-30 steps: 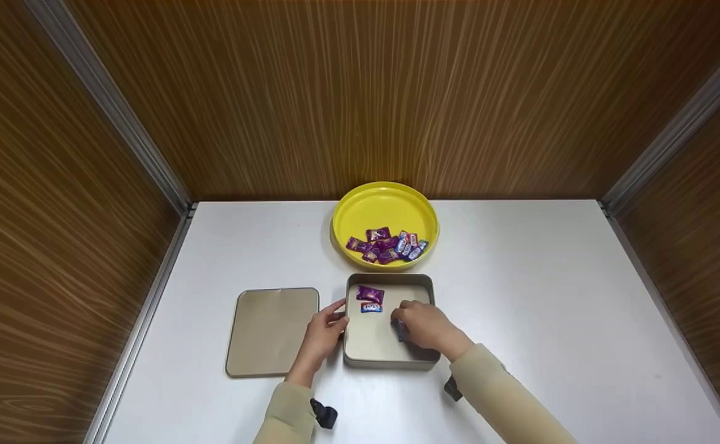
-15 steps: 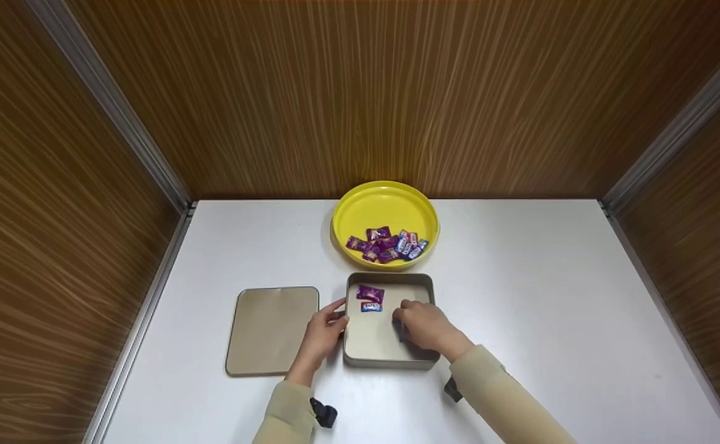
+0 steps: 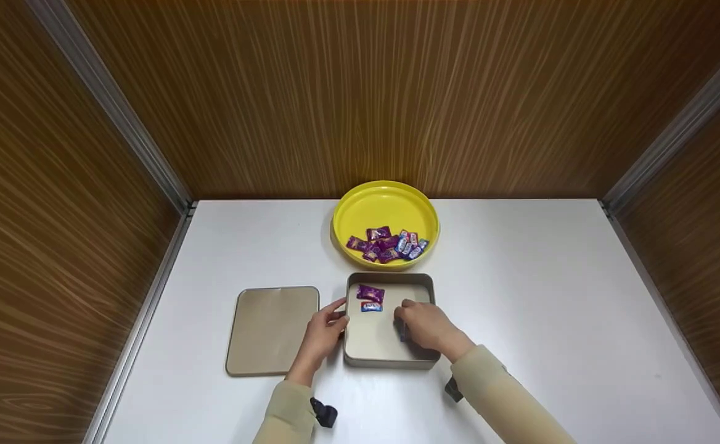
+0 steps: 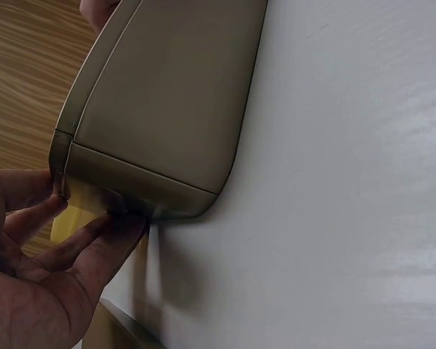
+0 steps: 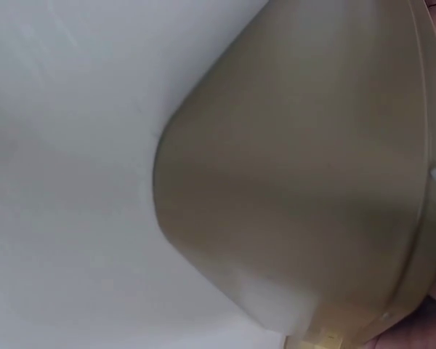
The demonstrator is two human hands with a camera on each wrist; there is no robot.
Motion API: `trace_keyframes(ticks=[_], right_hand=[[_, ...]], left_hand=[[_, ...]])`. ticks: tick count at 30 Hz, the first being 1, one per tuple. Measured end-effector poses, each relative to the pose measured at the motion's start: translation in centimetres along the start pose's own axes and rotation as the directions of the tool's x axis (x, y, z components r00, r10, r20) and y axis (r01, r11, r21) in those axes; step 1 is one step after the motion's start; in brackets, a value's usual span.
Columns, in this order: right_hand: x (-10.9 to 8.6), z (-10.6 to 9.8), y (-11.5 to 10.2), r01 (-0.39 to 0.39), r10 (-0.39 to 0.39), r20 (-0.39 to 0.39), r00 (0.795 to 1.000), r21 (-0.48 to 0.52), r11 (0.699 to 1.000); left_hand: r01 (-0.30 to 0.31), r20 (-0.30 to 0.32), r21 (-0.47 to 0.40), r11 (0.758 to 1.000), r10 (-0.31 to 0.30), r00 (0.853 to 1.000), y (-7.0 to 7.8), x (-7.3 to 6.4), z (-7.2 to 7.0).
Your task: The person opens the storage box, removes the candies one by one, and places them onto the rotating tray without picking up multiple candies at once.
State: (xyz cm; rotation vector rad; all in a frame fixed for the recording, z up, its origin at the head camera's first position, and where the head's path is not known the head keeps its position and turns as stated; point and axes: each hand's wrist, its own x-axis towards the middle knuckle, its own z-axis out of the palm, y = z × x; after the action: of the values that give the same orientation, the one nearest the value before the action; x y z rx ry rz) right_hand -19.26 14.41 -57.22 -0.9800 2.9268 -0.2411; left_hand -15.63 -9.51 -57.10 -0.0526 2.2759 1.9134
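Observation:
A metal tin box (image 3: 375, 345), khaki-gold, stands without its lid in the middle of the white table. Inside lie a purple-wrapped candy (image 3: 370, 293) and, just below it, a small red, white and blue wrapped candy (image 3: 371, 306). My left hand (image 3: 324, 333) rests its extended fingers and thumb against the tin's left wall; in the left wrist view the fingertips (image 4: 40, 187) meet the rim. Reaching inside the tin's right half, my right hand (image 3: 425, 324) pinches a dark blue wrapped candy (image 3: 404, 333), mostly hidden beneath the fingers.
Behind the tin is a round yellow tray (image 3: 384, 213) holding several purple candies (image 3: 378, 246) and several blue and red ones (image 3: 410, 245). The flat tin lid (image 3: 272, 330) lies left of the left hand. Wood-grain panels (image 3: 384, 98) enclose the back and sides.
The right hand has shifted very slightly rightward inside the tin, with the blue candy turning more upright under its fingers. The left hand stays in place at the tin's wall.

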Motion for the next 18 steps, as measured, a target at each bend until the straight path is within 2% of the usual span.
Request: trace_keyframes(ticks=[2,6,13,18], right_hand=[[0.0,0.0,0.1,0.009,-0.009,-0.011,1.0,0.004,1.0],[0.0,0.2,0.2,0.006,-0.006,-0.006,1.0,0.012,1.0],[0.2,-0.1,0.3,-0.03,0.027,0.049,0.998,0.081,0.996],[0.2,-0.4,0.4,-0.07,0.057,0.087,0.995,0.157,0.985]], left_hand=[[0.018,0.003,-0.019,1.0,-0.018,1.0,0.0,0.1,0.0],[0.021,0.011,-0.032,0.999,-0.021,1.0,1.5,-0.6,-0.1],[0.026,-0.005,-0.005,1.0,-0.026,1.0,-1.5,0.8,0.1],[0.026,-0.013,-0.003,1.0,-0.027,1.0,-2.1,1.1,0.2]])
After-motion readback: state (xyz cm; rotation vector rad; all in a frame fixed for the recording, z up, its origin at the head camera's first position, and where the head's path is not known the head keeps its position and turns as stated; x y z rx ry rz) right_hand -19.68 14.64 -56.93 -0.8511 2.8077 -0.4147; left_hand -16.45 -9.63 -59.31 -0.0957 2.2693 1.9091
